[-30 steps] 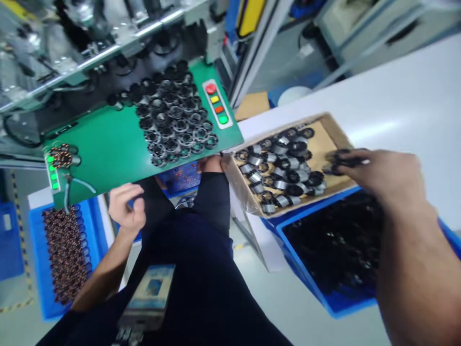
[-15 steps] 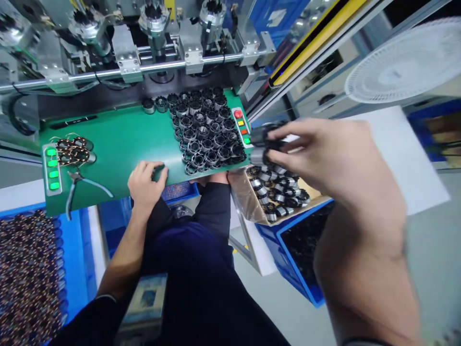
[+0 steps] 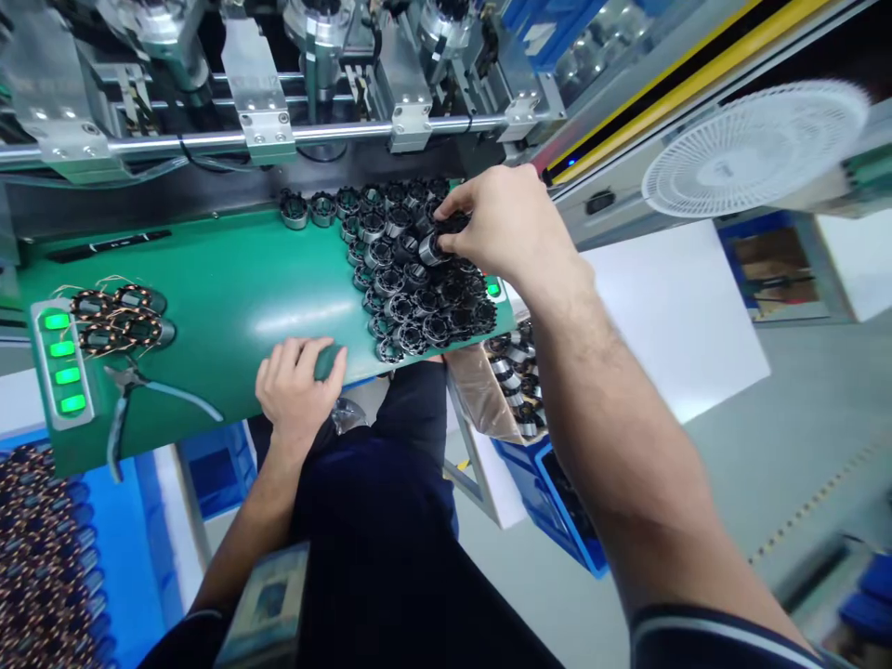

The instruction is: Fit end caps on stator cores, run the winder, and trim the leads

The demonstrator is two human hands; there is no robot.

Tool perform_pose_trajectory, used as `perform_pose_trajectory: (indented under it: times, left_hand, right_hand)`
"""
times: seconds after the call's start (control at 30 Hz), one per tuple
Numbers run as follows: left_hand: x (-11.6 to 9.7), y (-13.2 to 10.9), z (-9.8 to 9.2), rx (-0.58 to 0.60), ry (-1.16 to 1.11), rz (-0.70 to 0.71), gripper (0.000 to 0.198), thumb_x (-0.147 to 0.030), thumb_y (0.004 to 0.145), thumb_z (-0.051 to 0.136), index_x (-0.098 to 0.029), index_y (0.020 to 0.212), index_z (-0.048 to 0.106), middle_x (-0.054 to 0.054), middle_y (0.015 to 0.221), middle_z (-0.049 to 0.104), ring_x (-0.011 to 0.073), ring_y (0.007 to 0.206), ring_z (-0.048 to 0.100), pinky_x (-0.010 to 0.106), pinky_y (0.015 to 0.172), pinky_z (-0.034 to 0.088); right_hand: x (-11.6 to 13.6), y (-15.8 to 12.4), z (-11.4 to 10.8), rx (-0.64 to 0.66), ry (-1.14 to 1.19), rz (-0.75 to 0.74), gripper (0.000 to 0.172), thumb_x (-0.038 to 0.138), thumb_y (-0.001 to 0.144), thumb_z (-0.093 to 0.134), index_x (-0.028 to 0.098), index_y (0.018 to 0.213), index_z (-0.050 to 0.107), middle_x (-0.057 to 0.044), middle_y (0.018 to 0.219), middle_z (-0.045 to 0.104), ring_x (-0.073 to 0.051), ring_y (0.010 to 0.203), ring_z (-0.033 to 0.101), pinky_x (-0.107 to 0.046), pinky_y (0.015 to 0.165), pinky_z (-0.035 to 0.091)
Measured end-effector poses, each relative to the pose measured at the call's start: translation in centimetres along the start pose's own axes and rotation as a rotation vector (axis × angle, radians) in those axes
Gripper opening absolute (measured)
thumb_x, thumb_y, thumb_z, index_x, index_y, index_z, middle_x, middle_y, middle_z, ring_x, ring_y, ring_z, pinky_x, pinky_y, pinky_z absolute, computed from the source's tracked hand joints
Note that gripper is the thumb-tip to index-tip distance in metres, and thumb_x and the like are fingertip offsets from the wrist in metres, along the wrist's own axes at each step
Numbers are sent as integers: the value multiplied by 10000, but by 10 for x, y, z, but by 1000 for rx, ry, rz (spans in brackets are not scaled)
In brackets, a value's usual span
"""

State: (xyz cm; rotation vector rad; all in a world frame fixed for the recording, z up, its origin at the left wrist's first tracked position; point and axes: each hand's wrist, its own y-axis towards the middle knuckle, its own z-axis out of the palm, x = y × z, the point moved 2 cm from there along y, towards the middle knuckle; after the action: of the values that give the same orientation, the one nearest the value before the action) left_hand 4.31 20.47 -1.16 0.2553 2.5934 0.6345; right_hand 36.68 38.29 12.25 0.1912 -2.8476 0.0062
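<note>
right hand [image 3: 505,223]: fingers pinched on silver-black core [image 3: 430,249], at core stack [image 3: 414,307]
left hand [image 3: 299,386]: half curled, holding nothing, on green tabletop [image 3: 229,279]
pliers [image 3: 131,378]: left of left hand

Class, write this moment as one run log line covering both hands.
right hand: holding ring parts at ring cluster | left hand: loosely curled at near edge of green worktop | pliers: lying on worktop

black-and-silver ring parts [image 3: 402,308], green worktop [image 3: 229,269], coppery coils [image 3: 136,330], grey-blue plier handles [image 3: 117,437], white fan [image 3: 756,149], bright green buttons [image 3: 68,375]
</note>
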Motion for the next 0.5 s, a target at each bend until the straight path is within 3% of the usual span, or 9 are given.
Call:
perform_pose_trajectory:
  times: [0.33, 0.5]
  left_hand:
    - [-1, 1, -2, -2, -3, 21, 131, -412, 1213, 880, -297, 1168, 924, 65, 1047, 879, 297, 958, 775, 445, 829, 424]
    - [-1, 0, -1, 4, -9, 8, 147, -430, 1213, 883, -294, 1176, 925, 67, 1056, 868, 290, 968, 772, 443, 837, 424]
  right_hand:
    - [-3, 5, 0, 45, 69, -59, 206, 370, 815, 1086, 433, 952, 947, -74, 1019, 911, -508, 1183, 844, -813, 1208, 686]
    - [-5, 7, 5, -20, 150, -43, 263, 367, 729, 1116, 440, 848, 894, -80, 907, 858, -507, 1154, 816, -820, 1201, 676]
